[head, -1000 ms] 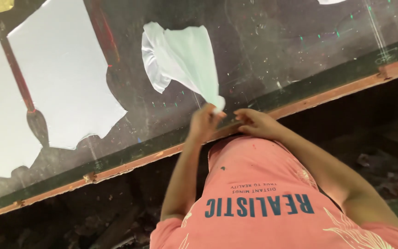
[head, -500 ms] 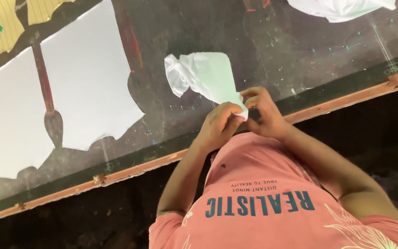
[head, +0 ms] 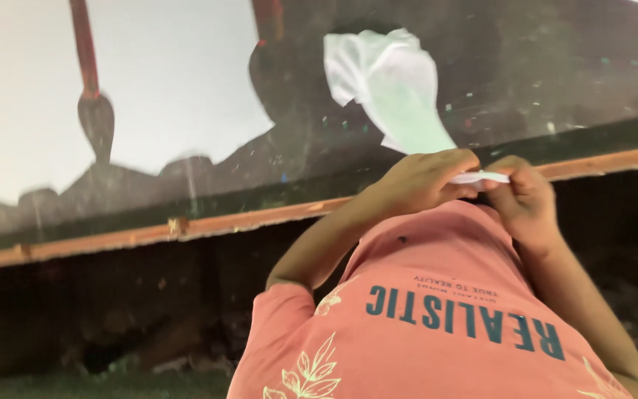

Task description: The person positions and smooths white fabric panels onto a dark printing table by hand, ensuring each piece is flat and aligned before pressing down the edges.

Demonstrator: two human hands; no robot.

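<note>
- No container shows in this view; the things lie on or above a dark, paint-speckled table [head: 570,81] with an orange wooden edge strip [head: 245,219]
- One pale green-white piece of thin fabric [head: 396,89] is in hand: its crumpled wide end lies out over the table, and its narrow end runs down to the two hands at the table's near edge
- Two red-handled brushes with dark heads [head: 94,111] lie on one large white sheet [head: 164,81] to the left, well apart from the fabric; the second brush is partly cut off at the top
- Left hand [head: 426,181]: fingers curled and pressed together, pinching the fabric's narrow white end
- Right hand [head: 526,196]: fingers bent, thumb and forefinger closed on the same white tip, just beside the left hand
- Both hands sit above the person's salmon-pink printed shirt [head: 437,332]
</note>
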